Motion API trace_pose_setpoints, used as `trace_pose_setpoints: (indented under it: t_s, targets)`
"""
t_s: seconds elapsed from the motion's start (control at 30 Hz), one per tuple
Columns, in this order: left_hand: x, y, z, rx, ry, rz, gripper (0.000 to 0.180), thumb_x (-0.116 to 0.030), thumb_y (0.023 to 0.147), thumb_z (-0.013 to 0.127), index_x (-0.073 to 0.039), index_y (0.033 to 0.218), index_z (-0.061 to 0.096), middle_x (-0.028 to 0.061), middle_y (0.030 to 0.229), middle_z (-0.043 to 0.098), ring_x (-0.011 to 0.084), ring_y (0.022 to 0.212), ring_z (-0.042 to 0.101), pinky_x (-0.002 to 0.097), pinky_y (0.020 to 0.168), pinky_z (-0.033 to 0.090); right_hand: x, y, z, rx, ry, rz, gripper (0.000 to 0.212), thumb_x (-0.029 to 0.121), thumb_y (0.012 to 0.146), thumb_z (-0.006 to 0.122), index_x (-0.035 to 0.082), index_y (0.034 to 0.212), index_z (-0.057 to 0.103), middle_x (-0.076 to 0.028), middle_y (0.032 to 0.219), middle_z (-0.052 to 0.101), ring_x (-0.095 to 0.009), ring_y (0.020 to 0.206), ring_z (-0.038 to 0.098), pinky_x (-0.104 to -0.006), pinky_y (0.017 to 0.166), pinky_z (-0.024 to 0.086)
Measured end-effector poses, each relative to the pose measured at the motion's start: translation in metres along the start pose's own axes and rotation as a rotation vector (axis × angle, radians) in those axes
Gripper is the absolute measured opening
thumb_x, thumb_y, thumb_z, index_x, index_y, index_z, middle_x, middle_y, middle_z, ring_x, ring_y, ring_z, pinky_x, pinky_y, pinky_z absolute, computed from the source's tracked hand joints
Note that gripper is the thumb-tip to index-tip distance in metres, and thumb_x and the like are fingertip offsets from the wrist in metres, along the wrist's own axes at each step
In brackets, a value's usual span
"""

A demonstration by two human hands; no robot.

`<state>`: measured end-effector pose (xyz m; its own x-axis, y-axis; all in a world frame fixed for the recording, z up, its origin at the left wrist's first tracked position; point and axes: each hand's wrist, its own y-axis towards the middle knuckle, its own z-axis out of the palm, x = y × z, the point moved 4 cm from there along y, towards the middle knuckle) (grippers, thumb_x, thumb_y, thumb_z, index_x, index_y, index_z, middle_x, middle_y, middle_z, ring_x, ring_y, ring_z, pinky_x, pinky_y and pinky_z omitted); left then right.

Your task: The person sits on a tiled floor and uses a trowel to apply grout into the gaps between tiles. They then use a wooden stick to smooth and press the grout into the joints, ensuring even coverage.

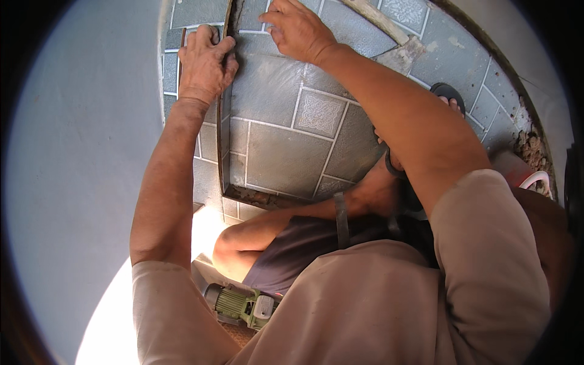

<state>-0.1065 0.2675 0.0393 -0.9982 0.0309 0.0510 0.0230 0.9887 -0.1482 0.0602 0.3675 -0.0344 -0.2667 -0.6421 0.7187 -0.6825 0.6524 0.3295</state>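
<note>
My left hand [207, 66] rests palm down at the upper left, its fingers curled over the tile beside a thin dark upright strip [224, 140]. Its thumb lies against that strip; whatever is under the fingers is hidden. To the right of the strip my right hand [297, 31] hovers over the patterned grey tiles [286, 155], fingers bent and drawn together. Anything pinched there is too small to make out. A narrow rough gap [238, 17] runs along the strip between the hands. The strip turns a corner near my knee, where rough mortar [261, 198] shows.
A pale wooden bar [377, 21] lies across the tiles at the upper right. My sandalled foot [449, 97] stands near the curved floor edge, beside rubble [534, 152] and a bucket with a white handle [536, 179]. A green electric motor [240, 304] sits low left; a smooth wall [79, 158] rises left.
</note>
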Motion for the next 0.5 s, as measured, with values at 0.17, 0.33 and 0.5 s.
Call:
trace_pose_setpoints:
  t_s: [0.17,0.33,0.5]
  targets:
    - [-0.015,-0.043,-0.051,-0.207,-0.475,-0.229,0.029,-0.004,0.090,0.071,-0.014,0.118,0.072,0.0161,0.118,0.057,0.0353,0.110,0.060,0.0440,0.096,0.052,0.002,0.006,0.005,-0.048,0.059,-0.064,0.023,0.003,0.087,0.068,0.008,0.107,0.078,-0.010,0.106,0.061,-0.030,0.107,0.061,-0.0417,0.096,0.051]
    - [-0.042,-0.206,-0.123,-0.407,-0.611,-0.716,0.008,-0.004,0.096,0.070,0.000,0.101,0.064,0.0108,0.088,0.063,0.0276,0.082,0.062,0.0375,0.079,0.052,-0.003,0.004,0.017,-0.024,-0.001,-0.247,0.028,0.002,0.092,0.060,0.006,0.115,0.076,-0.019,0.105,0.062,-0.038,0.103,0.057,-0.0480,0.090,0.047]
    - [-0.080,-0.438,-0.179,-0.812,-0.515,-1.241,0.018,-0.007,0.102,0.063,-0.002,0.086,0.055,0.0035,0.077,0.053,0.0126,0.070,0.048,0.0289,0.066,0.044,0.015,-0.023,-0.005,0.288,-0.211,-0.267,0.034,0.000,0.093,0.065,0.007,0.125,0.074,-0.014,0.139,0.058,-0.034,0.124,0.056,-0.0428,0.108,0.048]
